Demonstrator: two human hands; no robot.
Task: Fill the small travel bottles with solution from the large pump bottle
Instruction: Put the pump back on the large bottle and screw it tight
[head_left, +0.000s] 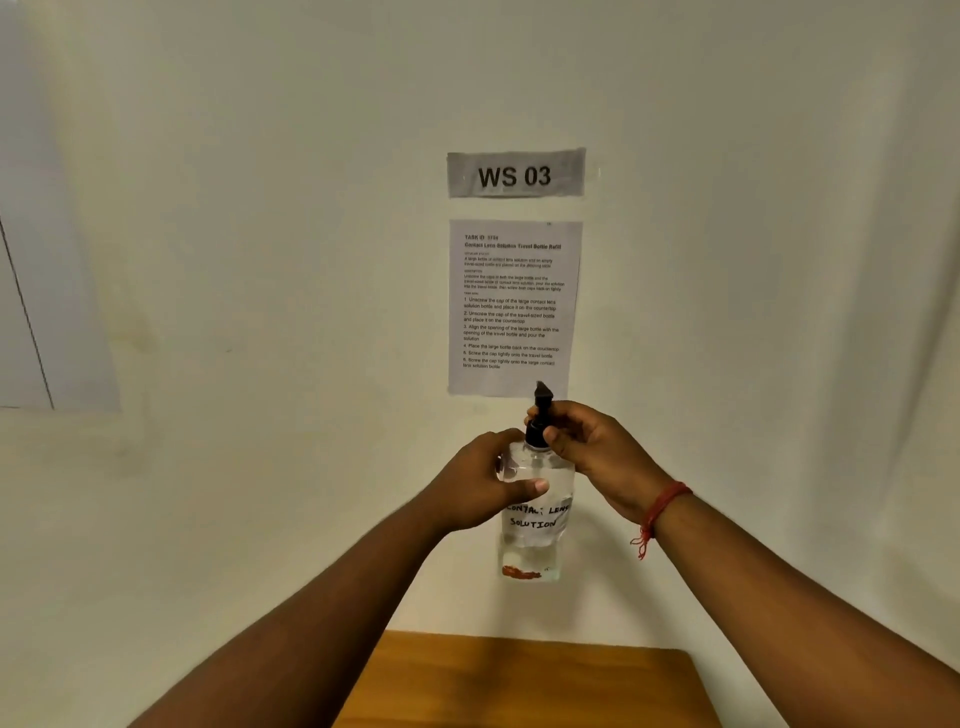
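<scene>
The large clear pump bottle (532, 540), hand-labelled "contact lens solution", is held up in the air in front of the wall, well above the table. My left hand (483, 480) grips its upper body, thumb across the front. My right hand (582, 441) pinches the black pump top (540, 415) at the collar. Clear liquid fills the bottle. No small travel bottles are in view.
A wooden table (530, 680) shows at the bottom centre, only its far part in view. On the white wall hang a "WS 03" sign (516, 174) and a printed task sheet (514, 306). A red thread band circles my right wrist.
</scene>
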